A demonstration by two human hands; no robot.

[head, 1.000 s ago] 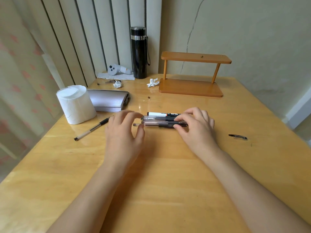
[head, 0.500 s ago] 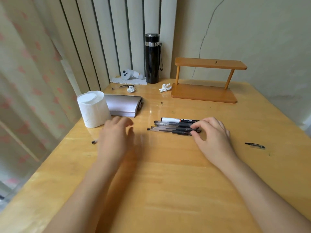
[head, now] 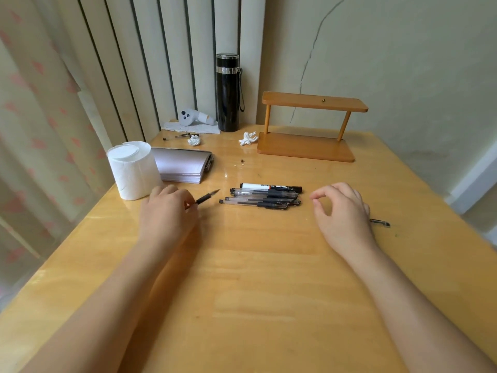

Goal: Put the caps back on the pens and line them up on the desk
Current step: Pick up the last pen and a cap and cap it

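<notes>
A row of several capped pens lies side by side on the wooden desk, with a white-barrelled marker at the far side of the row. My left hand is shut on an uncapped pen, whose bare tip points right toward the row. To the right of the row hovers my right hand, fingers curled loosely and holding nothing. A loose black pen cap lies just beyond that hand, partly hidden by it.
A white paper roll and a grey pencil case sit at the left. At the back stand a black flask, a wooden shelf stand, a white controller and crumpled tissues.
My left hand left the row, went left and picked up the uncapped pen by the paper roll. My right hand let go of the row and drew back to the right.
</notes>
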